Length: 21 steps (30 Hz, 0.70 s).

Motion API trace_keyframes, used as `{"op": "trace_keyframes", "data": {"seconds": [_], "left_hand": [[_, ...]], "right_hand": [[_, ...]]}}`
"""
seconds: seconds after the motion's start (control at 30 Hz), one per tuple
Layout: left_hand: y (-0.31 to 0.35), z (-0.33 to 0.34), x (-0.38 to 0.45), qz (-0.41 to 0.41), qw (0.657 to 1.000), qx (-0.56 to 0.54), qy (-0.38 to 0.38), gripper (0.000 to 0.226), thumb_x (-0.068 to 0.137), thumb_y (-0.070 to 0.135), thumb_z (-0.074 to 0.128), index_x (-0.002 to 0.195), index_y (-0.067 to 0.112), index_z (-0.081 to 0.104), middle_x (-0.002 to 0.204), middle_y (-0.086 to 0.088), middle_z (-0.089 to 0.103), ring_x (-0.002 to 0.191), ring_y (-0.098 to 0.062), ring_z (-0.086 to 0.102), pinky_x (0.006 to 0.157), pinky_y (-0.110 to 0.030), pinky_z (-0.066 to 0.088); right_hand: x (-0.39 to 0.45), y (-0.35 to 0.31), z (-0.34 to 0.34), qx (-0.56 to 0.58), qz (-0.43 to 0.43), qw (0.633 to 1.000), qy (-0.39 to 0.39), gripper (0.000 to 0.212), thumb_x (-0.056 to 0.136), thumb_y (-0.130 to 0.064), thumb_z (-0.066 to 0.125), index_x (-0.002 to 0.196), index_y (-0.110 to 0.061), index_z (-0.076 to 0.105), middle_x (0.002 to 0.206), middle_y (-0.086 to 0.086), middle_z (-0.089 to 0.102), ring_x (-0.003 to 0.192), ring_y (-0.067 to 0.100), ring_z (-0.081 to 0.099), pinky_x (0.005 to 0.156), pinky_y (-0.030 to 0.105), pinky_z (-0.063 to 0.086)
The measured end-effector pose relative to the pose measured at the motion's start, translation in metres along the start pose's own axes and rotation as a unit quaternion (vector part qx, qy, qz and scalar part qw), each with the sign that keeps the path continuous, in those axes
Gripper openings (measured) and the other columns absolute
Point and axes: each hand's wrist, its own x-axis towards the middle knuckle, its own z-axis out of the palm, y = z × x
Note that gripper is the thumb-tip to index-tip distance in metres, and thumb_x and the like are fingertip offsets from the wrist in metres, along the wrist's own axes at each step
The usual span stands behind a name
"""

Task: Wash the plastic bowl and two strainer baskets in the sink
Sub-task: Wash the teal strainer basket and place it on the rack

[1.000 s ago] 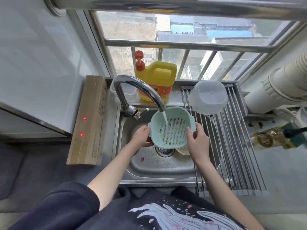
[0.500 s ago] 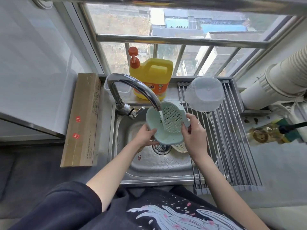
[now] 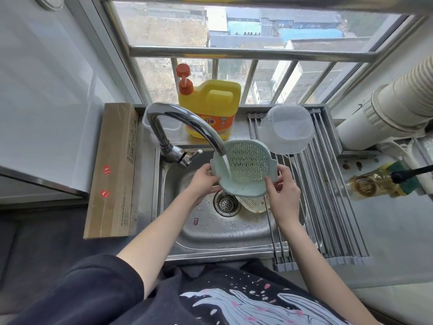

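I hold a pale green strainer basket [image 3: 243, 170] tilted under the running faucet [image 3: 187, 127], its perforated bottom facing me. My left hand [image 3: 203, 181] grips its left rim and my right hand [image 3: 282, 186] grips its right rim. Water falls onto the basket's left inner wall and runs down toward the drain [image 3: 226, 204]. A second, cream strainer basket [image 3: 254, 204] lies in the steel sink [image 3: 210, 233], partly hidden beneath the green one. The translucent plastic bowl [image 3: 287, 129] rests upside down on the roll-up drying rack [image 3: 328, 202] at the right.
A yellow detergent jug [image 3: 210, 109] with an orange pump stands behind the sink. A long cardboard box [image 3: 112, 170] lies along the sink's left side. A white duct [image 3: 393, 106], an oil bottle [image 3: 372, 184] and a window with bars border the right and back.
The green basket has been tipped from facing up to standing nearly on edge under the stream, and turned a little further. Both hands kept their hold on its rims.
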Motion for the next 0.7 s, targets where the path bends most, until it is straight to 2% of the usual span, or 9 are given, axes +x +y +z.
{"op": "trace_keyframes", "data": {"seconds": [0.2, 0.37, 0.5, 0.6, 0.7], "left_hand": [[-0.001, -0.001, -0.009, 0.031, 0.999, 0.039, -0.003, 0.025, 0.089, -0.009, 0.052, 0.097, 0.015, 0.054, 0.106, -0.011, 0.066, 0.099, -0.024, 0.065, 0.08, -0.037, 0.058], [0.001, -0.003, -0.014, 0.089, 0.993, 0.066, 0.033, 0.026, 0.086, -0.013, 0.053, 0.084, 0.013, 0.052, 0.088, -0.007, 0.064, 0.088, -0.024, 0.064, 0.078, -0.037, 0.058], [0.004, -0.007, -0.016, 0.146, 0.975, 0.139, 0.096, 0.028, 0.079, -0.005, 0.064, 0.072, 0.02, 0.051, 0.086, -0.012, 0.066, 0.086, -0.028, 0.064, 0.082, -0.05, 0.056], [0.008, -0.006, -0.021, 0.178, 0.961, 0.174, 0.121, 0.027, 0.077, -0.002, 0.065, 0.071, 0.021, 0.053, 0.076, -0.004, 0.066, 0.073, -0.018, 0.06, 0.08, -0.042, 0.053], [0.014, -0.004, -0.028, 0.212, 0.948, 0.2, 0.13, 0.015, 0.078, 0.001, 0.066, 0.077, 0.012, 0.056, 0.074, -0.002, 0.066, 0.07, -0.013, 0.058, 0.076, -0.034, 0.049]], "right_hand": [[-0.007, 0.007, 0.001, 0.02, 0.03, 0.999, 0.002, 0.022, 0.093, -0.023, 0.059, 0.114, -0.019, 0.052, 0.072, -0.005, 0.056, 0.068, 0.018, 0.059, 0.062, 0.04, 0.053], [-0.003, 0.019, 0.005, 0.027, 0.099, 0.994, -0.029, 0.013, 0.092, -0.02, 0.06, 0.1, -0.018, 0.05, 0.078, 0.002, 0.063, 0.072, 0.022, 0.066, 0.067, 0.046, 0.056], [0.003, 0.023, 0.013, 0.058, 0.151, 0.985, -0.062, 0.01, 0.094, -0.015, 0.057, 0.099, -0.009, 0.051, 0.086, 0.01, 0.066, 0.069, 0.02, 0.068, 0.064, 0.039, 0.059], [0.009, 0.023, 0.019, 0.08, 0.185, 0.976, -0.084, 0.007, 0.096, -0.014, 0.054, 0.102, -0.012, 0.052, 0.095, 0.01, 0.065, 0.07, 0.019, 0.068, 0.06, 0.028, 0.058], [0.013, 0.024, 0.028, 0.097, 0.214, 0.967, -0.102, 0.005, 0.096, -0.015, 0.053, 0.1, -0.013, 0.05, 0.104, 0.012, 0.062, 0.077, 0.026, 0.069, 0.052, 0.018, 0.055]]}}
